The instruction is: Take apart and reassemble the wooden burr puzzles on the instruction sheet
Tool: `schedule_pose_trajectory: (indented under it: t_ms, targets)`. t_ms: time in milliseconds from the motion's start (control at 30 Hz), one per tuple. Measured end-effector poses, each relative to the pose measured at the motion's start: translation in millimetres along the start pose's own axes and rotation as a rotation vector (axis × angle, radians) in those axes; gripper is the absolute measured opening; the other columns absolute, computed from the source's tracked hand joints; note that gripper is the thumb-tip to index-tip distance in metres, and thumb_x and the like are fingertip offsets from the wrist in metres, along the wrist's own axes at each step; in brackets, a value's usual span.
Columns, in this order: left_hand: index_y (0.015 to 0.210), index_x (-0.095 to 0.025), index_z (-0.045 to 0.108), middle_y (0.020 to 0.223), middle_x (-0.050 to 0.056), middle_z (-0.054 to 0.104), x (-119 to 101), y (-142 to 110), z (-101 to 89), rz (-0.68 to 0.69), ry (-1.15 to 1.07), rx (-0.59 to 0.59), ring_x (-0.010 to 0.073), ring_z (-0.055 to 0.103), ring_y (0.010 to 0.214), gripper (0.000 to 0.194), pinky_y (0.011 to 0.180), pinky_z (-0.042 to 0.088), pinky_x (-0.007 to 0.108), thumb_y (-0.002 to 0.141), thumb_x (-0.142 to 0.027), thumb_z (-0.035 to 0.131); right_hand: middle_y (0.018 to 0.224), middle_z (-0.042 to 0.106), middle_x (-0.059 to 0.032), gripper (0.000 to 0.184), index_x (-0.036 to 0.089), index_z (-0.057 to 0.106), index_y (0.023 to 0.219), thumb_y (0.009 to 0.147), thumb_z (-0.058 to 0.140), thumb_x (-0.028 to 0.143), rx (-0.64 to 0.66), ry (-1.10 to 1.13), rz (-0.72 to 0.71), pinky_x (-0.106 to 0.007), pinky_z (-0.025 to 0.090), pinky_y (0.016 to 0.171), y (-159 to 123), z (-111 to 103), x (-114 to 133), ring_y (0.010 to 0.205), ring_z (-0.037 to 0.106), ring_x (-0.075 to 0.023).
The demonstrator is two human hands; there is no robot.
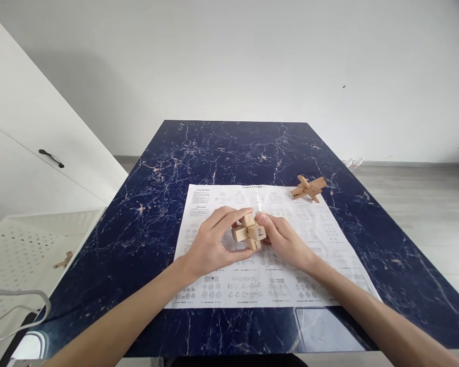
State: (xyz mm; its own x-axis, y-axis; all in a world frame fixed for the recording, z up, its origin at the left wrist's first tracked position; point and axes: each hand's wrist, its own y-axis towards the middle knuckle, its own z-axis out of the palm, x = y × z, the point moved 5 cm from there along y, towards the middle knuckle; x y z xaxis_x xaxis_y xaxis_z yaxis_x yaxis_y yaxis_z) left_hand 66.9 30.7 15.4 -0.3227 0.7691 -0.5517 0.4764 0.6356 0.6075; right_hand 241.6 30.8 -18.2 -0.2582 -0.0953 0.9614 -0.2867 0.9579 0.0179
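A wooden interlocking block puzzle (250,233), with a "2" on one end face, is held just above a white printed instruction sheet (268,285). My left hand (210,244) curls round its left side, fingers arched over the top. My right hand (285,240) grips its right side, thumb near the top piece. Both hands are closed on the puzzle. A second wooden cross-shaped puzzle (309,188) lies at the sheet's far right corner, out of reach of either hand.
The sheet lies on a dark blue marbled table (145,204). A white perforated shelf (30,244) with a small wooden piece (64,261) stands at the left, below a white cabinet with a black handle (51,158). Grey floor lies to the right.
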Motion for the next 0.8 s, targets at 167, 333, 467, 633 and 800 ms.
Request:
schedule_pose_trajectory:
  t_ms: [167,333,467,633,800]
  targets:
    - [0.151,-0.032,0.051,0.127,0.006,0.067,5,-2,3.1,-0.098,-0.023,0.076,0.0262,0.067,0.115,0.072,0.100,0.059,0.043,0.089,-0.032,0.087,0.066,0.036,0.0048,0.059,0.024,0.042,0.076,0.108,0.037,0.074,0.040,0.128,0.055,-0.028,0.027,0.052,1,4,-5,0.058,0.030,-0.0131]
    - [0.159,-0.038,0.036,0.136,0.007,0.063,13,-4,7.4,-0.264,-0.097,0.109,0.0283,0.064,0.119,0.088,0.106,0.057,0.050,0.088,-0.033,0.088,0.062,0.032,0.0063,0.063,0.026,0.040,0.075,0.104,0.030,0.081,-0.030,-0.014,0.070,-0.028,0.029,0.049,7,-3,-8,0.053,0.029,-0.0133]
    - [0.159,-0.036,0.029,0.139,0.008,0.057,18,-6,8.0,-0.332,-0.114,0.063,0.0254,0.064,0.115,0.084,0.105,0.057,0.050,0.093,-0.027,0.080,0.058,0.043,0.0034,0.068,0.026,0.043,0.072,0.102,0.029,0.085,-0.150,-0.213,0.063,-0.030,0.034,0.053,11,-25,-6,0.054,0.039,-0.0152]
    - [0.152,-0.031,0.037,0.136,0.010,0.055,22,-10,9.3,-0.355,-0.065,0.082,0.0251,0.064,0.113,0.058,0.095,0.061,0.047,0.102,-0.026,0.066,0.057,0.052,0.0000,0.067,0.026,0.048,0.069,0.101,0.036,0.083,-0.284,-0.382,0.087,-0.031,0.033,0.056,-7,-62,-7,0.053,0.046,-0.0178]
    - [0.144,-0.025,0.044,0.135,0.011,0.055,17,-9,8.5,-0.247,0.001,0.104,0.0260,0.064,0.115,0.045,0.094,0.062,0.046,0.102,-0.024,0.062,0.065,0.064,-0.0047,0.063,0.026,0.056,0.074,0.106,0.031,0.074,-0.468,-0.681,0.228,-0.034,0.037,0.065,-47,-112,-26,0.060,0.058,-0.0228]
